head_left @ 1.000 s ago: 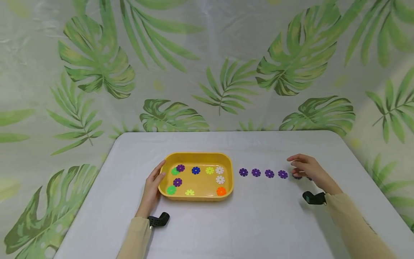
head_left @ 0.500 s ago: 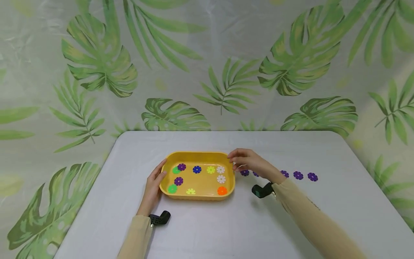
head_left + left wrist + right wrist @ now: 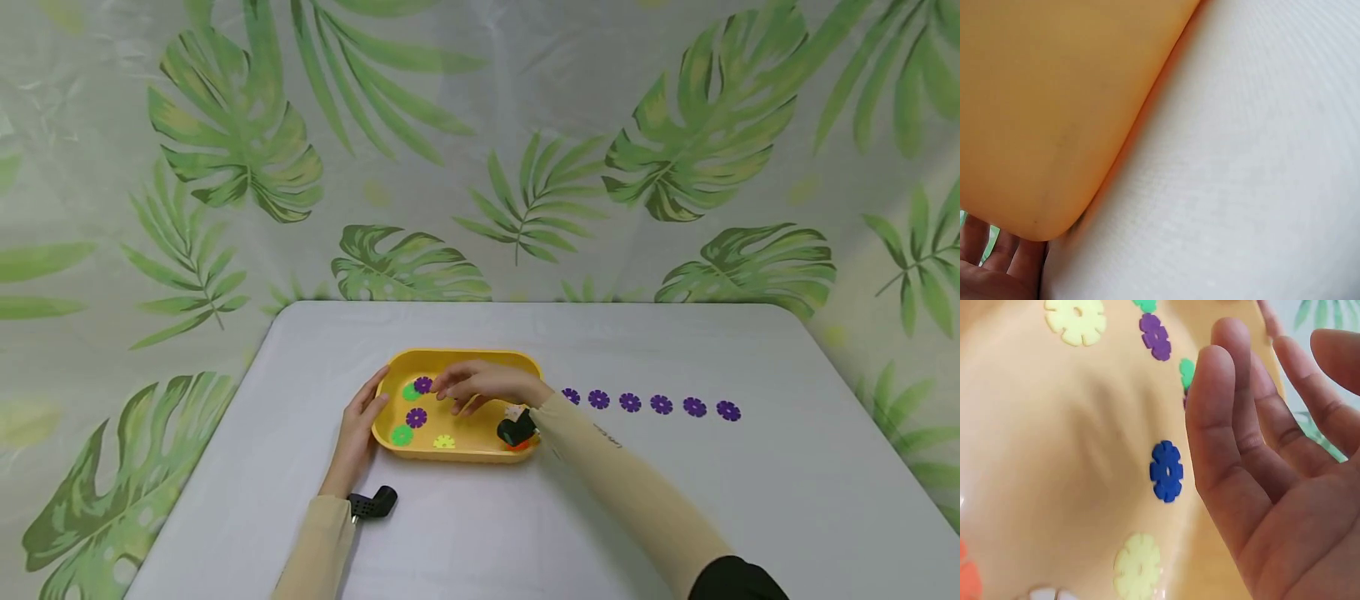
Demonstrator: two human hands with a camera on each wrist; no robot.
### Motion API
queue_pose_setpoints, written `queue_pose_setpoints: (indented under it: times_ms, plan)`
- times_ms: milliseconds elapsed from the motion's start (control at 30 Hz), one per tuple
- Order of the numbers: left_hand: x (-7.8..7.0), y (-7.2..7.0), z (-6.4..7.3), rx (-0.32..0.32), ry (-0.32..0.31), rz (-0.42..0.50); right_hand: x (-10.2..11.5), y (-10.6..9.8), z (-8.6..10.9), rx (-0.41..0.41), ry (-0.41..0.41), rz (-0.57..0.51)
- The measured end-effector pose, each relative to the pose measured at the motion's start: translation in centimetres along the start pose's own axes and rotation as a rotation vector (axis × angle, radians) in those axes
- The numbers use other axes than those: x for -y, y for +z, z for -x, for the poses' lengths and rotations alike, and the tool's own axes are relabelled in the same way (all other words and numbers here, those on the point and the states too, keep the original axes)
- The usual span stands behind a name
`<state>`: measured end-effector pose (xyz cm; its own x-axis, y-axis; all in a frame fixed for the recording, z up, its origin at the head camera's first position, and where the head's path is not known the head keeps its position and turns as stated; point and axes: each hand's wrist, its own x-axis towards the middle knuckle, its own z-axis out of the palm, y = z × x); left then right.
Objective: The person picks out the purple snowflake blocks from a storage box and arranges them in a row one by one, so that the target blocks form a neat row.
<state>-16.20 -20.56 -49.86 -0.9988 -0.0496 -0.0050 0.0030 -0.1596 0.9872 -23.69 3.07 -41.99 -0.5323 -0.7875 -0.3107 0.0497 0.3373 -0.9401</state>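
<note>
My left hand (image 3: 356,429) holds the left end of a yellow plastic tray (image 3: 457,456), its thumb at the rim and its fingers along the outer wall. In the left wrist view, those fingers (image 3: 1013,256) show behind the tray's corner. My right hand (image 3: 487,383) hovers over the tray with loosely bent fingers and nothing between them. Near it in the right wrist view lie a blue notched disc (image 3: 1166,471) and a pale yellow disc (image 3: 1138,567). Purple discs (image 3: 416,417) and green discs (image 3: 402,435) lie at the tray's left side.
A row of several purple discs (image 3: 630,402) runs across the white-covered table (image 3: 637,533) to the right of the tray. An orange disc (image 3: 967,575) and a white disc (image 3: 1052,594) lie in the tray. Behind the table hangs a leaf-patterned cloth (image 3: 525,150).
My right hand has moved left from the right end of the purple row, past the tray's right rim, to over its middle. My left hand stays at the tray.
</note>
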Motion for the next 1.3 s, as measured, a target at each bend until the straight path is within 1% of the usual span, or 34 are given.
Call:
queue_pose_setpoints:
  times_ms: [67, 300, 400, 567, 633, 733, 800, 900, 967, 1067, 1200, 1300]
  plan:
    - [0.0, 0.0, 0.0, 0.001, 0.004, -0.002, 0.2, 0.4, -1.0, 0.011, 0.021, 0.009]
    - [0.1, -0.2, -0.1, 0.01, 0.003, -0.004, 0.2, 1.4, -3.9, 0.007, 0.112, 0.062]
    - [0.1, -0.2, -0.1, 0.008, -0.003, -0.002, -0.1, 1.7, -4.7, 0.044, 0.126, 0.064]
    - [0.1, -0.2, -0.1, 0.008, 0.011, -0.001, -0.4, 2.3, -5.7, 0.116, 0.124, 0.069]
    - [0.1, -0.2, -0.1, 0.011, 0.017, 0.0, -0.4, 2.5, -5.8, 0.125, 0.123, 0.077]
    - [0.0, -0.2, -0.1, 0.016, 0.015, 0.001, -0.3, 2.7, -5.7, 0.107, 0.127, 0.086]
    - [0.0, -0.2, 0.0, 0.017, 0.013, 0.004, -0.4, 2.8, -5.7, 0.085, 0.14, 0.098]
    - [0.0, -0.2, 0.0, 0.012, 0.003, -0.006, -0.4, 2.8, -5.4, 0.035, 0.149, 0.146]
    - [0.0, -0.1, 0.0, 0.01, -0.002, -0.01, -0.5, 2.7, -5.0, 0.007, 0.142, 0.184]
    - [0.0, -0.1, -0.1, 0.009, -0.005, -0.012, -0.8, 2.2, -4.5, -0.027, 0.118, 0.204]
    - [0.1, 0.0, 0.0, 0.0, -0.003, -0.002, -1.2, 1.1, -3.5, -0.042, 0.082, 0.143]
    - [0.0, 0.0, 0.0, -0.008, -0.001, 0.005, -1.4, 0.1, -2.4, -0.034, 0.046, 0.096]
